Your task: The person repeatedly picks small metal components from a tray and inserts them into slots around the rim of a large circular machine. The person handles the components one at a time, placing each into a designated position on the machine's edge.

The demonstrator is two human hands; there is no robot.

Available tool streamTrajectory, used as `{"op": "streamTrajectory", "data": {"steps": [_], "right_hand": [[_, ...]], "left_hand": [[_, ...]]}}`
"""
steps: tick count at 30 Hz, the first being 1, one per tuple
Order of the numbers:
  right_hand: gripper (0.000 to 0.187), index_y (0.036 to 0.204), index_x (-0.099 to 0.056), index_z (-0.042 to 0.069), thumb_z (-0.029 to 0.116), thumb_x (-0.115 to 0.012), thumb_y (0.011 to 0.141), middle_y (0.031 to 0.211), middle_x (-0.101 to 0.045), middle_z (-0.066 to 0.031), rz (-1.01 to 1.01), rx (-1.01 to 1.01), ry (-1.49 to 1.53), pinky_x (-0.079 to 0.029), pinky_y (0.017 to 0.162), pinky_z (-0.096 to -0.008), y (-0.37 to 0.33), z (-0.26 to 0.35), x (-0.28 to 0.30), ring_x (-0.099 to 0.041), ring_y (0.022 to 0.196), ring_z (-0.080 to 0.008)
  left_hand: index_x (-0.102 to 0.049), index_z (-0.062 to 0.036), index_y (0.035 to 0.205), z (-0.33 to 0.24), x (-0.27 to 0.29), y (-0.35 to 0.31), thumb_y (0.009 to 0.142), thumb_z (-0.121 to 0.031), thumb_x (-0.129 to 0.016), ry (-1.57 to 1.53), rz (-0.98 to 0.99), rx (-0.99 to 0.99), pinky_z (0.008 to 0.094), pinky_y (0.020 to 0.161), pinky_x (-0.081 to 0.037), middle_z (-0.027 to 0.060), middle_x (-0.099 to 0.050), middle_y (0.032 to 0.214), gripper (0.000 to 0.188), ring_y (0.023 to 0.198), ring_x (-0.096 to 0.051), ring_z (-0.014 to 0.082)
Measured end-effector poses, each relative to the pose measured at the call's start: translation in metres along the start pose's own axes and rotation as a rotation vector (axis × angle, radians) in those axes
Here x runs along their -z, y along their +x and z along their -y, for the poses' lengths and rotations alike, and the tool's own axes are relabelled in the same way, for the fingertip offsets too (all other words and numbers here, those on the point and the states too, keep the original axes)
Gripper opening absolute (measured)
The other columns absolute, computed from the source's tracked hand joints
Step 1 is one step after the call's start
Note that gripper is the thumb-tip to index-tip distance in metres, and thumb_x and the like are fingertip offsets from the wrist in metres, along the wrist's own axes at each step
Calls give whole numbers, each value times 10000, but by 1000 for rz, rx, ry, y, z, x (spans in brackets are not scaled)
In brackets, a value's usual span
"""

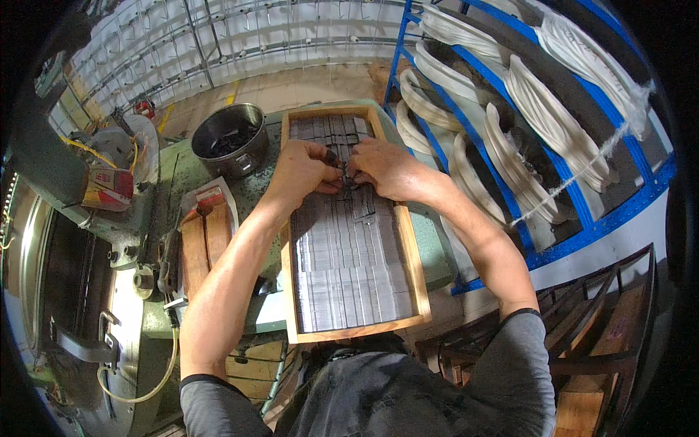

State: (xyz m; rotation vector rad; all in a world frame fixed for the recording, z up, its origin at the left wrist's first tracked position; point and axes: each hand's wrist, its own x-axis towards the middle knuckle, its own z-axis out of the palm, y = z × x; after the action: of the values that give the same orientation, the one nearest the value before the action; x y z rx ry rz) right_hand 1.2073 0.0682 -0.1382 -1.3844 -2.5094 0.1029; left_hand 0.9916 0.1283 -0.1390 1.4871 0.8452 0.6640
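A shallow wooden tray [364, 331] lies lengthwise before me, filled with closely packed rows of thin grey strips [346, 288]. Thin dark lines run between the rows, and some small black pieces lie on top toward the far end. Both hands meet over the far half of the tray. My left hand [306, 172] is closed, its fingertips pinching a small dark piece [332, 156]. Just to its right, my right hand [380, 169] has its fingers bent together over the same middle row. Whatever sits between the right fingertips is hidden.
A metal pot [237, 166] with dark pieces inside stands left of the tray on the green tabletop [269, 189]. Wooden blocks [195, 244] lie nearer, beside a green machine. On the right, a blue rack [502, 153] carries several white fibre hanks [557, 120].
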Motion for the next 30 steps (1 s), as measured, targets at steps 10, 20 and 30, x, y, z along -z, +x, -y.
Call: {"op": "streamTrajectory", "data": {"steps": [10, 20, 30], "right_hand": [[164, 1047, -682, -11, 42, -719, 896, 977, -745, -180, -122, -61, 153, -550, 820, -459, 11, 11, 20, -714, 957, -402], [121, 963, -664, -20, -3, -758, 889, 913, -753, -142, -253, -84, 413, -574, 770, -347, 8, 25, 28, -751, 866, -237], [199, 1070, -751, -13, -65, -748, 878, 951, -765, -63, -363, -192, 823, -573, 827, -275, -1, 25, 11, -714, 891, -130]], "left_hand": [[-683, 130, 1109, 6, 9, -2, 951, 72, -677, -258, 113, 29, 372, 869, -682, 184, -722, 1085, 168, 944, -768, 295], [-663, 109, 1155, 4, 22, -2, 949, 122, -653, -508, 290, 127, 410, 994, -649, 214, -704, 1185, 206, 1074, -743, 370], [-677, 37, 1082, 8, 26, 1, 907, 128, -711, -654, 387, 188, 393, 1024, -629, 192, -737, 1137, 200, 1105, -743, 342]]}}
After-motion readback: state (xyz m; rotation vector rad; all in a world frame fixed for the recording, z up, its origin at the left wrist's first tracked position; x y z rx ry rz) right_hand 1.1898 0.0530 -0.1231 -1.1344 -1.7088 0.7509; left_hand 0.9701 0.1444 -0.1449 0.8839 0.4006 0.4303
